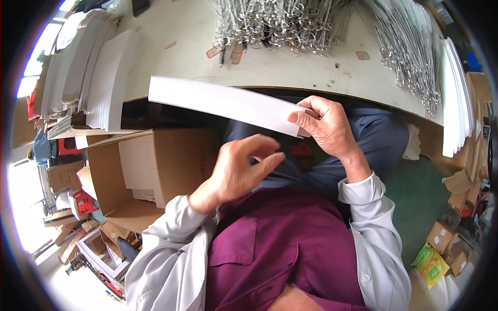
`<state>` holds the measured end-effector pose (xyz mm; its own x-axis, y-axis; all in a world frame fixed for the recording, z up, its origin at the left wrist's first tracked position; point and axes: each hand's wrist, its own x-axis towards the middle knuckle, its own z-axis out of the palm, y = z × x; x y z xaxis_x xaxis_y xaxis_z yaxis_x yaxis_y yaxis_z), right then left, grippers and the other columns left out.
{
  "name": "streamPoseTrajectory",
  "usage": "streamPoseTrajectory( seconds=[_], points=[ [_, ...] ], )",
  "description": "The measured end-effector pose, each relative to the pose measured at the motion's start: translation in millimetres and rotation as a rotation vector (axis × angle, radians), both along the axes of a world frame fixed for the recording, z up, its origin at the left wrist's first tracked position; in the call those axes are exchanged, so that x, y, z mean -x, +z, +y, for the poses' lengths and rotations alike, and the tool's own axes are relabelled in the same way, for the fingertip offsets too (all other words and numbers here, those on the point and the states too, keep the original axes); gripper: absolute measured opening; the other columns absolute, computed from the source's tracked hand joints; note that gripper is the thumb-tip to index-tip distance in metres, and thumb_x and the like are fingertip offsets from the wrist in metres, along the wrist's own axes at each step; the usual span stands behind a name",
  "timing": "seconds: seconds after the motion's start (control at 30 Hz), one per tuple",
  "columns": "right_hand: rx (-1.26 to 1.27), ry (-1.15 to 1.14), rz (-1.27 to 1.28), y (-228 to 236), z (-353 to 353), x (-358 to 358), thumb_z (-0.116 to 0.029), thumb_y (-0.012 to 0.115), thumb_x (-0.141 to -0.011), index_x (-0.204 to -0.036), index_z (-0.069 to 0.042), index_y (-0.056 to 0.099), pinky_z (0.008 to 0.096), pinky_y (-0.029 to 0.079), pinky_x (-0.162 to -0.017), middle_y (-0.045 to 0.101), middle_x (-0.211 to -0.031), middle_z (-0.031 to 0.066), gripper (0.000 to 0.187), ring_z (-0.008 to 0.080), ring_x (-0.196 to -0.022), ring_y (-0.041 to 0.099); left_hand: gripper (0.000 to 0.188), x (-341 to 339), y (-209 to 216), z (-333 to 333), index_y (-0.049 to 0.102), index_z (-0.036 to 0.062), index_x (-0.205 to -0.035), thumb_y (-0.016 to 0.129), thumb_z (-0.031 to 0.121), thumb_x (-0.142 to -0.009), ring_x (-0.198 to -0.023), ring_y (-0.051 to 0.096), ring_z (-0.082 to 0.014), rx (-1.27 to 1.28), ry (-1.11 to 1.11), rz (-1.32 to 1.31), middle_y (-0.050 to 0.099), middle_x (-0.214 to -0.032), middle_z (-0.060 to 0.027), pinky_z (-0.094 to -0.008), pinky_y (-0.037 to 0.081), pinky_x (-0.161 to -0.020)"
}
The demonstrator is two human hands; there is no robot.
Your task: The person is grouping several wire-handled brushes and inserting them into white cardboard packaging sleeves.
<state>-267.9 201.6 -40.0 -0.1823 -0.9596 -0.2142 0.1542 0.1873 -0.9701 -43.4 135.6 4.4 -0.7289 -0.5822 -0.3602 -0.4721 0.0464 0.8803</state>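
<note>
Fingers of R hand (334, 129) pinch R end of long white carton (223, 101), above lap (376, 137) near table (171, 67) edge; L hand (233, 168) empty, fingers half-curled, thumb apart; step prob. one-handed hold, next move likely needs L grip w/ firm R pinch

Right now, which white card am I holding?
The white card your right hand pinches by its end; no hand touches the left stack or right stack.

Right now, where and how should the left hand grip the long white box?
Probably the left half of the long white box, coming from its near side, thumb in front, fingers behind. It is long and narrow, the right hand pinches its right end, and the left hand is open on that near side.
</note>
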Motion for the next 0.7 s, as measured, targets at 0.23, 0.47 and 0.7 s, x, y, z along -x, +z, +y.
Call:
streamPoseTrajectory(
  seconds=[0.23,0.47,0.7],
  points=[
    [-0.107,0.239,0.08,23.8,4.9,-3.7,-0.02,0.083,-0.091,-0.103,0.002,0.071,0.0254,0.058,-0.067,0.074,-0.086,0.0055,0.028,0.0072,-0.081,0.068,0.075,5.4,4.5,-32.2,0.053,0.0009,-0.136,0.085,0.017,-0.071,-0.108,0.064,-0.0415,0.879,-0.392,-0.069,0.066,-0.113,-0.0204,-0.0489,0.051,-0.096],
    [0.068,-0.14,0.12,-0.6,27.4,5.3,-0.015,0.076,-0.096,-0.106,0.003,0.071,0.0248,0.055,-0.067,0.074,-0.085,0.0094,0.021,0.0092,-0.074,0.067,0.055,5.3,-34.7,-22.0,0.059,0.0041,-0.12,0.084,0.019,-0.074,-0.073,0.07,-0.0336,0.837,-0.331,-0.068,0.066,-0.085,-0.0124,-0.0429,0.057,-0.063],
    [0.148,-0.277,0.376,-16.6,38.5,-5.9,-0.011,0.07,-0.1,-0.102,0.004,0.074,0.0224,0.055,-0.065,0.075,-0.086,0.0056,0.015,0.0089,-0.072,0.067,0.05,12.0,-48.7,-5.7,0.06,0.0041,-0.117,0.083,0.02,-0.075,-0.071,0.071,-0.0345,0.78,-0.25,-0.169,0.067,-0.083,-0.0147,-0.043,0.059,-0.062]
  ],
)
